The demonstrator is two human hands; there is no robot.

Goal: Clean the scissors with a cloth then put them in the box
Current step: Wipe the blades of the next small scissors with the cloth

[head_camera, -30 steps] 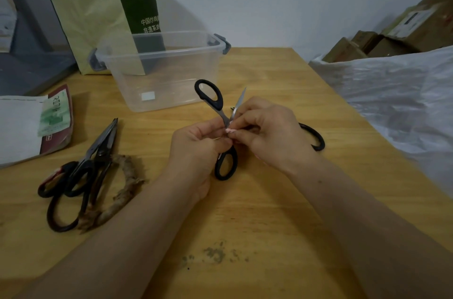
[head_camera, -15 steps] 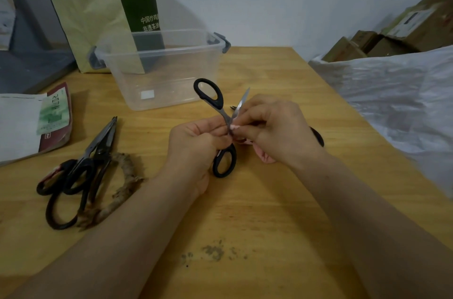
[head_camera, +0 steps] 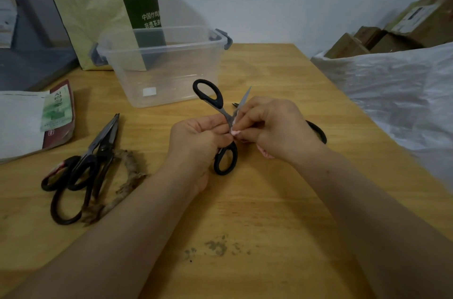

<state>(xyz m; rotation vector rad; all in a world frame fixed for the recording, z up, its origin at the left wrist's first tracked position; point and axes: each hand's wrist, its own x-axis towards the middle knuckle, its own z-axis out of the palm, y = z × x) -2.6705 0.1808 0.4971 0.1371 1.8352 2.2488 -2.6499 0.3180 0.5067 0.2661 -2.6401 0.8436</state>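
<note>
Black-handled scissors (head_camera: 210, 95) are held opened above the middle of the table. My left hand (head_camera: 198, 142) grips them near the pivot, above the lower handle loop. My right hand (head_camera: 274, 127) pinches a small pale cloth (head_camera: 234, 124) against a blade; the blade tip sticks up past my fingers. The clear plastic box (head_camera: 161, 66) stands just behind, with nothing visible inside it. More black scissors (head_camera: 83, 168) lie at the left on a frayed brown rag (head_camera: 122, 183). Another black handle (head_camera: 318, 131) shows behind my right hand.
A green and black paper bag (head_camera: 103, 4) leans behind the box. A white packet with a green label (head_camera: 36, 117) lies at the left edge. A white plastic sheet (head_camera: 397, 93) and cardboard boxes (head_camera: 382, 36) fill the right. Dark smudges (head_camera: 215, 247) mark the wooden table (head_camera: 269, 200).
My right hand has crept slightly up along the blade with the cloth, hiding more of the black handle behind it. My left hand and the scissors have stayed almost still.
</note>
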